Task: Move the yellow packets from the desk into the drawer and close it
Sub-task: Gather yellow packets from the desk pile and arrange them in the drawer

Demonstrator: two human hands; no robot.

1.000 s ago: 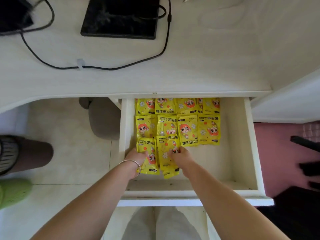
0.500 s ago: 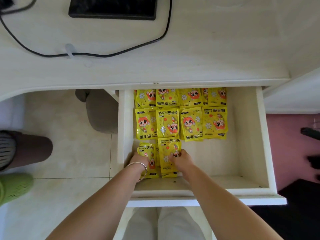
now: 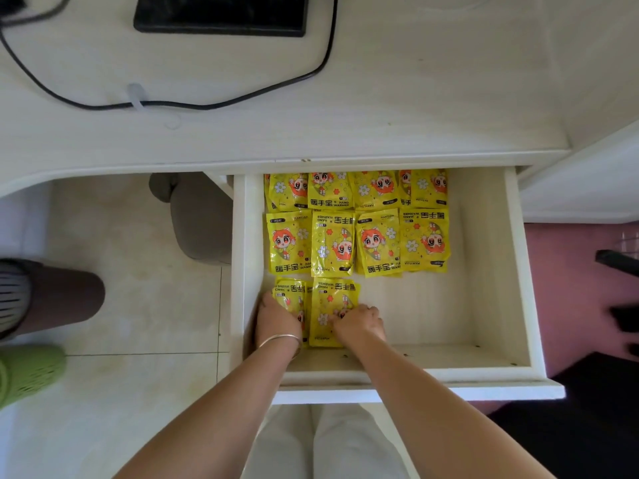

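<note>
The white drawer [image 3: 518, 271] is pulled out below the desk edge. Several yellow hand-warmer packets [image 3: 377, 242] lie flat in it in two rows at the back. Two more packets form a front row at the left. My left hand [image 3: 276, 319], with a bangle on the wrist, presses on the left front packet [image 3: 288, 293]. My right hand [image 3: 359, 323] rests with its fingers on the right front packet [image 3: 328, 305]. No packets show on the desk top [image 3: 380, 108].
A black device [image 3: 221, 12] and a black cable [image 3: 242, 98] lie on the desk. A grey stool [image 3: 200, 219] stands left of the drawer. A green shoe [image 3: 27, 371] and a person's leg are at the far left. A dark red floor lies to the right.
Both hands have pulled the two front packets toward the drawer's front and laid them flat and straight, side by side. The view has tilted down a little.
</note>
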